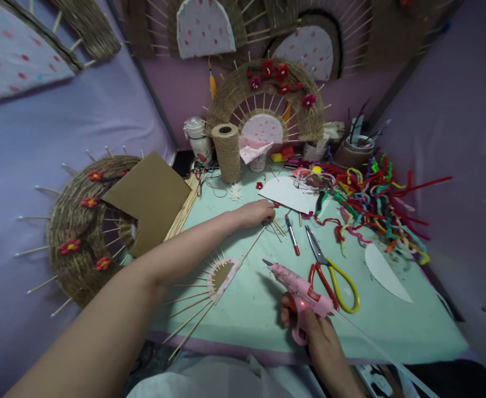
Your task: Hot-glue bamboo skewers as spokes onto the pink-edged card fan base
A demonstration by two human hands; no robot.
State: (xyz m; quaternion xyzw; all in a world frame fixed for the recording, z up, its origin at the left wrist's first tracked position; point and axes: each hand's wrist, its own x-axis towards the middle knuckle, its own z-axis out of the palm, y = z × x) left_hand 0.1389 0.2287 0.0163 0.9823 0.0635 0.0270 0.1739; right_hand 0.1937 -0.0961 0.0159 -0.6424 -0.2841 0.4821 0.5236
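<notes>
My right hand (321, 337) is wrapped round the handle of a pink hot glue gun (301, 287), its nozzle pointing up and left and a long glue stick trailing from its back. Stretched far over the table, my left hand (259, 214) has its fingers curled together beside several short wooden sticks (277, 230); what the fingertips pinch, if anything, is hidden. Below my left forearm lies a small half-circle (223, 276) with a spotted fabric rim and thin sticks fanning out from it. The forearm covers some of those sticks.
Scissors (329, 271) and a marker (292, 236) lie right of centre. Colourful pipe cleaners (371, 204) are heaped at the right. A twine roll (226, 155) and a white bottle (201, 143) stand behind. Brown cardboard (151, 199) rests over a twine-wrapped fan (81, 232) at left.
</notes>
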